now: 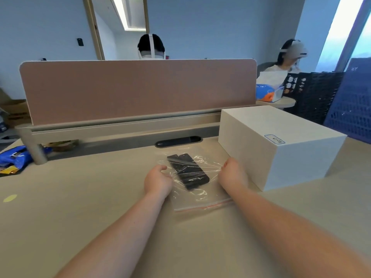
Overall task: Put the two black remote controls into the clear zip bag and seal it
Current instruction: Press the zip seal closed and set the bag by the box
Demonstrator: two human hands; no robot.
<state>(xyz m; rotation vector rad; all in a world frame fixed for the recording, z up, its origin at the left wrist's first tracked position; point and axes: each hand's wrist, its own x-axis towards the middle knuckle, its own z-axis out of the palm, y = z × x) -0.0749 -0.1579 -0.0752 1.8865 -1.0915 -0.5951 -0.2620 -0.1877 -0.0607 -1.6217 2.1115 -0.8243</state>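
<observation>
Two black remote controls lie side by side inside the clear zip bag (192,197) on the beige desk, the left remote (181,173) touching the right remote (195,170). The bag's red zip strip (202,206) is at the near end; I cannot tell whether it is pressed closed. My left hand (158,181) curls onto the bag's left edge. My right hand (232,173) pinches the bag's right edge with its fingertips. The plastic is pulled taut and wrinkled between the two hands.
A white box (279,145) stands just right of my right hand. A pink divider panel (138,89) runs along the desk's back edge. A blue snack bag (14,159) lies far left. Dark and blue crates (329,97) stand at the right. Two people sit beyond the divider.
</observation>
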